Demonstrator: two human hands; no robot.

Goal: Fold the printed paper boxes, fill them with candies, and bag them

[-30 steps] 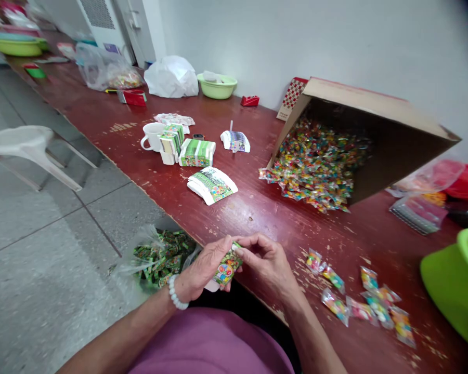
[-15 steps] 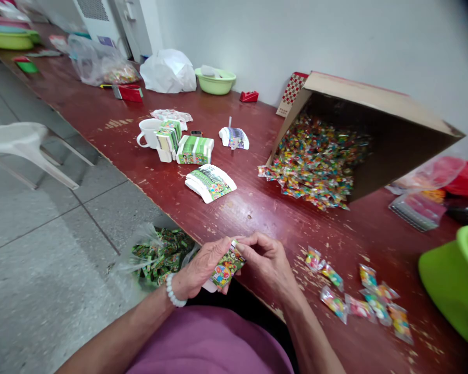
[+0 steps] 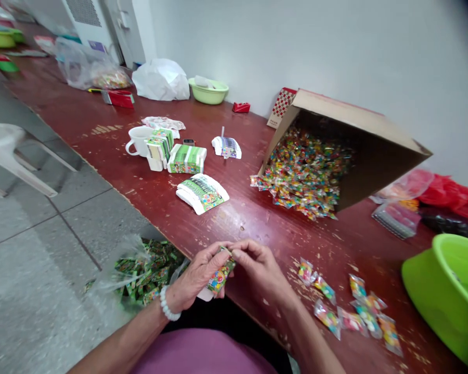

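Observation:
Over the table's front edge, my left hand (image 3: pixel 197 275) is wrapped round a small green printed candy box (image 3: pixel 219 275), with a white flap sticking out at its lower end. My right hand (image 3: pixel 259 262) pinches the box's upper end between thumb and fingers. Past my hands lies a fanned stack of flat green boxes (image 3: pixel 203 193). Several wrapped candies (image 3: pixel 351 311) are scattered to the right of my right hand. Below the table edge, on the left, a clear plastic bag (image 3: pixel 146 270) holds many green packets.
A tipped cardboard box (image 3: pixel 362 114) spills wrapped candies (image 3: pixel 302 174) onto the red table (image 3: pixel 132 182). Bundled green boxes (image 3: pixel 187 158) stand beside a white mug (image 3: pixel 138 140). A lime green tub (image 3: pixel 432 291) is at the right. Left on the floor stands a white plastic stool (image 3: pixel 11 150).
The view has shifted, so the table things sit a little further left. Both hands remain on the candy box, whose upper end now looks closed, its white tip no longer showing.

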